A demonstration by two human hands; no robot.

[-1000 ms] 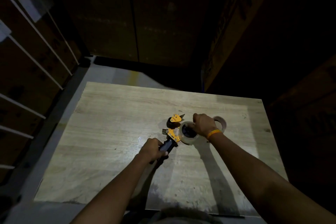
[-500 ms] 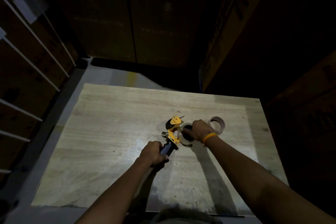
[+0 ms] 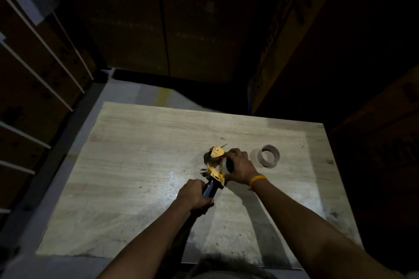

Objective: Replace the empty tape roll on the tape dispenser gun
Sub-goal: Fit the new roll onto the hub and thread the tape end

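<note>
A yellow and black tape dispenser gun (image 3: 215, 164) lies on the wooden table (image 3: 140, 165). My left hand (image 3: 195, 195) grips its dark handle. My right hand (image 3: 240, 165), with an orange band on the wrist, is closed over a clear tape roll (image 3: 224, 166) that sits on the gun's side. Most of the roll is hidden under my fingers. To the right of my right hand, an empty brown cardboard core (image 3: 268, 156) lies apart on the table.
Dark cardboard boxes (image 3: 292, 29) stand behind and to the right of the table. A rack with white rails (image 3: 45, 47) runs along the left. Grey floor (image 3: 140, 95) shows past the table's far edge.
My right hand with the tape roll has shifted left onto the gun, uncovering the empty core on the table. The left hand keeps its grip on the handle.
</note>
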